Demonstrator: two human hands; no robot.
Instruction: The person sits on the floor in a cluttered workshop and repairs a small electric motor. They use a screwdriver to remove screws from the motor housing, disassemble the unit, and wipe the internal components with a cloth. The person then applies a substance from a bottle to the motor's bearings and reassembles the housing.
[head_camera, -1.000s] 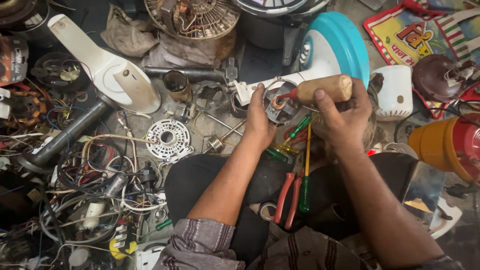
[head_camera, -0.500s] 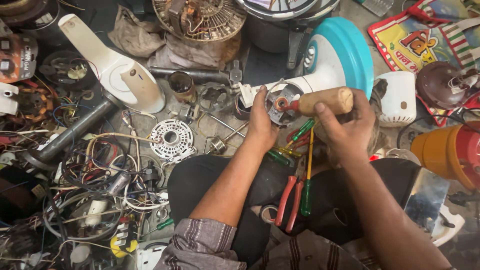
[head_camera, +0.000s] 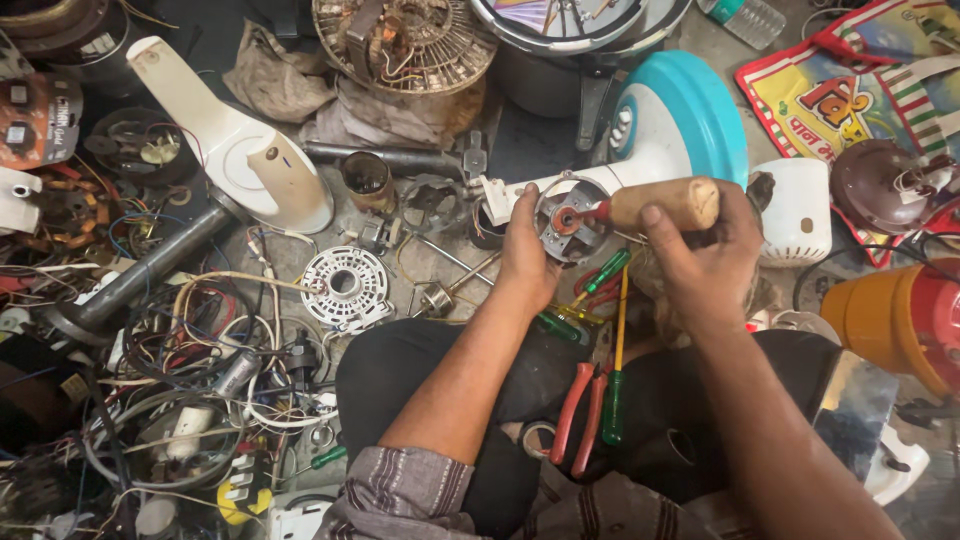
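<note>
My left hand (head_camera: 525, 255) grips a round grey motor housing (head_camera: 568, 215) with a copper-coloured centre, held above my lap. My right hand (head_camera: 708, 255) is closed around the wooden handle of a tool (head_camera: 665, 203) whose red tip presses into the middle of the housing. Just below the hands, green-handled screwdrivers (head_camera: 608, 268) and a yellow-shafted screwdriver (head_camera: 618, 350) lie across my dark trousers, with red-handled pliers (head_camera: 580, 415) lower down.
A teal and white fan base (head_camera: 690, 110) lies behind the hands. A white fan stand (head_camera: 235, 150), a grey pipe (head_camera: 150, 270) and tangled wires (head_camera: 200, 400) fill the left. A white slotted disc (head_camera: 345, 285), an orange and red vessel (head_camera: 905, 320) and a wire grille (head_camera: 405, 40) lie around.
Both hands have stayed on the housing and the wooden-handled tool, which has shifted slightly; the view has drifted a little, so everything sits slightly lower and further right.
</note>
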